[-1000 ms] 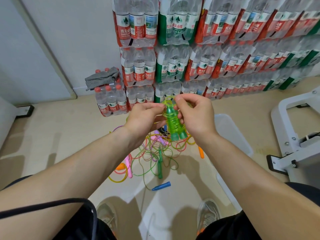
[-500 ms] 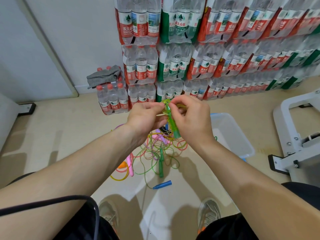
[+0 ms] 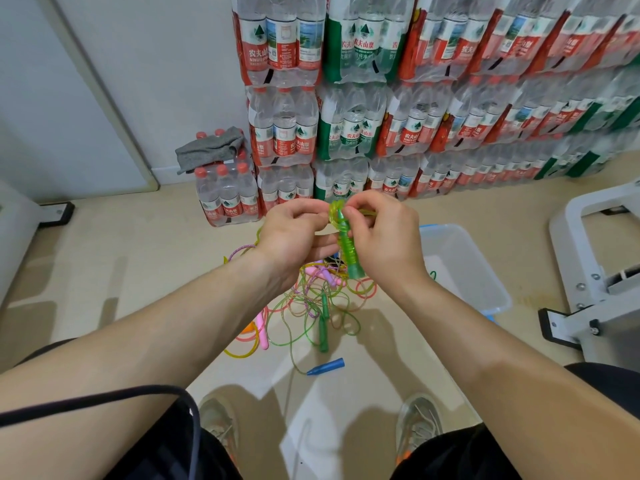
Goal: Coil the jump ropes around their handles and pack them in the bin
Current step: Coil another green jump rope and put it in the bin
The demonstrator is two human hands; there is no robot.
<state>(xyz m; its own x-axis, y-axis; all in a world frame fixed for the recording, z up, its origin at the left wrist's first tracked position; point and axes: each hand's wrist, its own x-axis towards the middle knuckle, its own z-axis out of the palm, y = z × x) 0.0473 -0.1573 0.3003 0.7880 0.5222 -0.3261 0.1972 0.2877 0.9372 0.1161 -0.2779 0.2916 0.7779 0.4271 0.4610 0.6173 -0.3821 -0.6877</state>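
Coiling is under way on one rope only. The green jump rope (image 3: pixel 348 252) is held in the air, its handles side by side and pointing down toward 6 o'clock. The cord is wound round most of their length.

- Left grip (image 3: pixel 294 233): fingers and thumb curled in from 9 o'clock, holding the bundle near its upper end.
- Right grip (image 3: pixel 384 240): fingertips pressed together on a loop of cord at the 12 o'clock end of the bundle.
- Judgement: this is the last turn or the tucking-in of the end, so this rope is nearly ready to pack.

The bin (image 3: pixel 485 289) stands on the floor at 3 o'clock of the hands, just beside the right wrist. No coiled bundle shows in the part I can see. A small green curl lies inside near the wrist, and I cannot tell what it is.

The pile of ropes (image 3: pixel 308 299) lies on the floor at 6 o'clock of the hands, with green, pink, yellow and orange cords tangled together. A loose green handle (image 3: pixel 323 320), a pink handle (image 3: pixel 263 329) and a blue handle (image 3: pixel 327 366) lie in or near it.

Judgement: the task is at an early stage. Several ropes remain to be untangled, coiled and binned.
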